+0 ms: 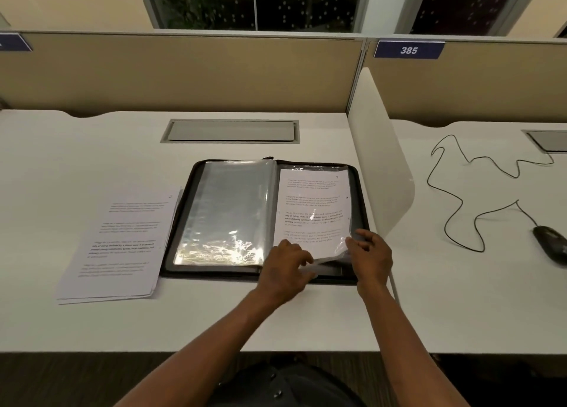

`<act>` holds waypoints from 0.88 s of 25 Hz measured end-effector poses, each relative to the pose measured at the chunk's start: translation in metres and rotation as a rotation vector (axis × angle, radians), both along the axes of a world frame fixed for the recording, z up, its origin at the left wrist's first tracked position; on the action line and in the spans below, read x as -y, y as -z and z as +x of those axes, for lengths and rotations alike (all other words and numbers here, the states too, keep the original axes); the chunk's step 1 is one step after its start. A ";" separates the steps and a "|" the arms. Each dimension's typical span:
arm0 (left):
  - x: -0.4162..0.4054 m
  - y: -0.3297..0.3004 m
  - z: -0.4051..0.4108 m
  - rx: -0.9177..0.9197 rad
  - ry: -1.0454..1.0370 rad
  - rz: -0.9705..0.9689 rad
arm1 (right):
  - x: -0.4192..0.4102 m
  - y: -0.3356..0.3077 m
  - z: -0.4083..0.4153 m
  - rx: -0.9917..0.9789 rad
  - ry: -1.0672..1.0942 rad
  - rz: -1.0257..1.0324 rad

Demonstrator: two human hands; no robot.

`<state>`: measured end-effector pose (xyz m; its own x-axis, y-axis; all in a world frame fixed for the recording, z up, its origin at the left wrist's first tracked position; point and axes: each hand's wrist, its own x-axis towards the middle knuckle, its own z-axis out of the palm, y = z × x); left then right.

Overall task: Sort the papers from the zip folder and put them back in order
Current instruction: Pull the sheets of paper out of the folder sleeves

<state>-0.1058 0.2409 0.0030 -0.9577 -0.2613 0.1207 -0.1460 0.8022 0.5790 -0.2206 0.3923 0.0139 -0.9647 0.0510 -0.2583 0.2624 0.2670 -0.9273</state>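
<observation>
A black zip folder (184,210) lies open on the white desk. Its left half shows empty clear plastic sleeves (227,210). On the right half a printed sheet (313,204) sits in a sleeve. My left hand (285,265) pinches the lower edge of that sheet near the folder's front edge. My right hand (371,253) pinches the sleeve's lower right corner, which is lifted and crumpled. A stack of loose printed papers (119,247) lies on the desk left of the folder.
A white divider panel (377,149) stands just right of the folder. Beyond it lie a black mouse (550,244) and its looping cable (454,198). A grey cable hatch (230,130) is set in the desk behind the folder. A beige partition closes the back.
</observation>
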 end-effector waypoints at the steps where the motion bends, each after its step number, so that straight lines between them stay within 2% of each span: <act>1: -0.005 0.004 -0.002 0.006 0.002 -0.033 | 0.000 -0.003 0.000 -0.012 0.011 -0.009; 11: 0.009 0.001 -0.021 -0.088 -0.048 0.015 | -0.008 -0.012 -0.002 -0.073 -0.004 0.029; 14: 0.008 0.000 -0.021 -0.128 -0.072 0.035 | -0.007 -0.011 0.008 -0.071 -0.087 0.020; 18: 0.009 0.006 -0.021 -0.222 0.014 -0.127 | -0.004 0.003 0.024 -0.094 -0.267 0.137; 22: 0.010 0.021 -0.019 -0.193 0.060 -0.343 | 0.009 -0.001 0.028 -0.056 -0.174 0.134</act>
<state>-0.1244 0.2306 -0.0182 -0.9212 -0.1185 0.3706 -0.0073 0.9576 0.2881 -0.1927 0.3829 0.0150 -0.9747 -0.0870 -0.2060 0.1507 0.4253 -0.8924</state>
